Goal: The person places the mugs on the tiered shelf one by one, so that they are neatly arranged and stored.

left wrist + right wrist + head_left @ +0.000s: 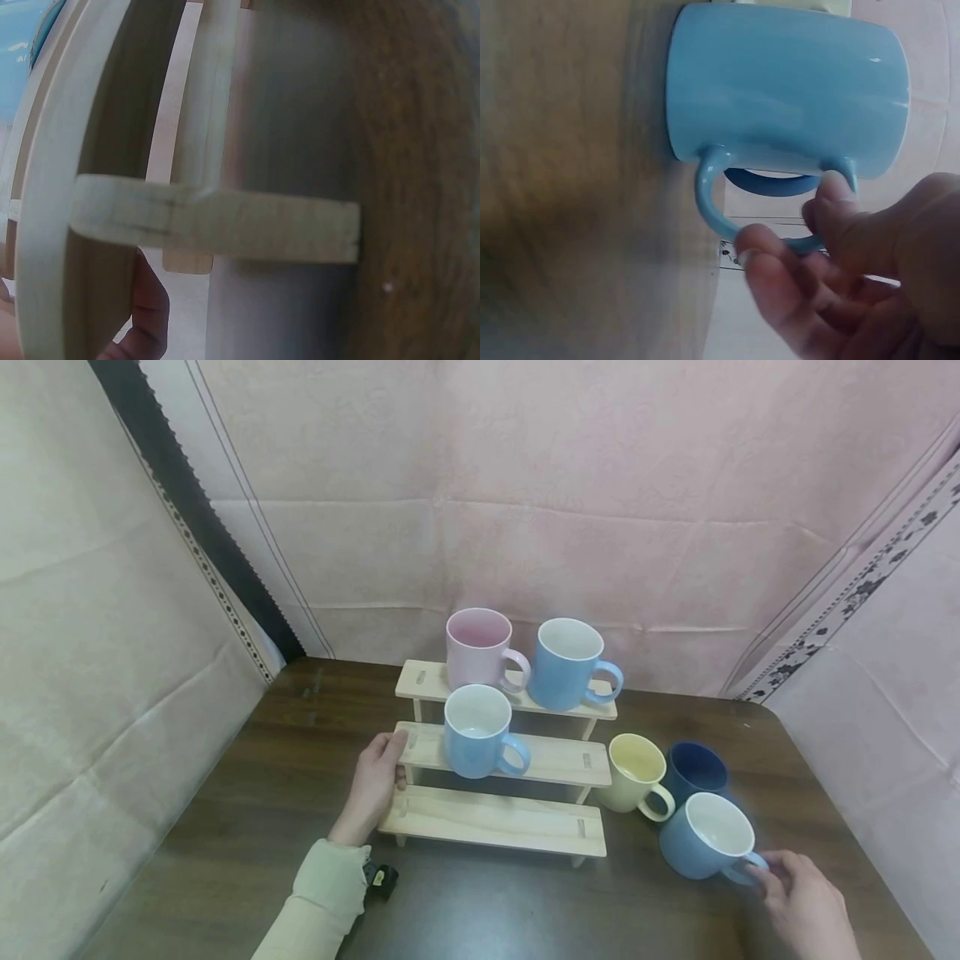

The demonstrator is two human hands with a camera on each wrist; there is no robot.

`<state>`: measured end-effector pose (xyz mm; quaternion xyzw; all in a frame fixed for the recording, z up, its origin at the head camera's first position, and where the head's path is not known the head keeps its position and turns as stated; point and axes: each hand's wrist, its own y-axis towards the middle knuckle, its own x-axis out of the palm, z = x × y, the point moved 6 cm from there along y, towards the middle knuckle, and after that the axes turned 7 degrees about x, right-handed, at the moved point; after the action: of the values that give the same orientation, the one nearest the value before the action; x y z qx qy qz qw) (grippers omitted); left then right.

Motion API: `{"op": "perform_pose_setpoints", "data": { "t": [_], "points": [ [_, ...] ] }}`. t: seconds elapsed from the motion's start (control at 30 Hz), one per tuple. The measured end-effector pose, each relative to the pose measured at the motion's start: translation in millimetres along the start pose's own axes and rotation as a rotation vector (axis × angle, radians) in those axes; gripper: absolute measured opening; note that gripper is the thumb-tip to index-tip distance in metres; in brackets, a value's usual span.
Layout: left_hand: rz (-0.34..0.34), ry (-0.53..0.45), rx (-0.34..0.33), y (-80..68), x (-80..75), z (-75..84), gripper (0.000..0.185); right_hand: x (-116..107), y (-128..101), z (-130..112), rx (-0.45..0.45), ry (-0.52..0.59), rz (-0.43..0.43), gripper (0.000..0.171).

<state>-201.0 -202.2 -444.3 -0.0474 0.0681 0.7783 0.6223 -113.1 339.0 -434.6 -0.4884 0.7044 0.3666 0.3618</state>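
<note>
My right hand [806,897] pinches the handle of a light blue mug [780,90], which stands upright at the front right of the table. At the left end of the wooden three-step rack [495,818], my left hand [377,781] grips the middle shelf, thumb on top and fingers beneath. On that shelf stands another light blue mug [472,735]. The top shelf carries a pink mug [468,664] and a third light blue mug [558,672]. Seen close in the left wrist view are a shelf's edge and a wooden leg [225,225].
A yellow mug [626,777] stands just right of the rack, beside a dark blue mug [693,772] partly hidden by the light blue one. The brown wooden table [247,827] meets a pale cloth backdrop [525,552] behind and at both sides.
</note>
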Motion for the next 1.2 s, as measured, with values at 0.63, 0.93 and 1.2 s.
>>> {"op": "perform_pose_setpoints", "data": {
  "t": [0.63,0.93,1.2],
  "points": [
    [-0.023,0.016,-0.023,-0.8,1.1,-0.4,0.049,-2,-14,1,0.121,0.040,0.102,0.012],
    [-0.013,0.027,-0.016,0.2,0.1,0.5,0.049,-15,-19,-3,0.169,0.072,0.193,0.013],
    [-0.012,0.024,-0.005,0.1,0.3,0.3,0.048,-32,-22,-14,0.182,0.102,0.255,0.013]
  ]
}}
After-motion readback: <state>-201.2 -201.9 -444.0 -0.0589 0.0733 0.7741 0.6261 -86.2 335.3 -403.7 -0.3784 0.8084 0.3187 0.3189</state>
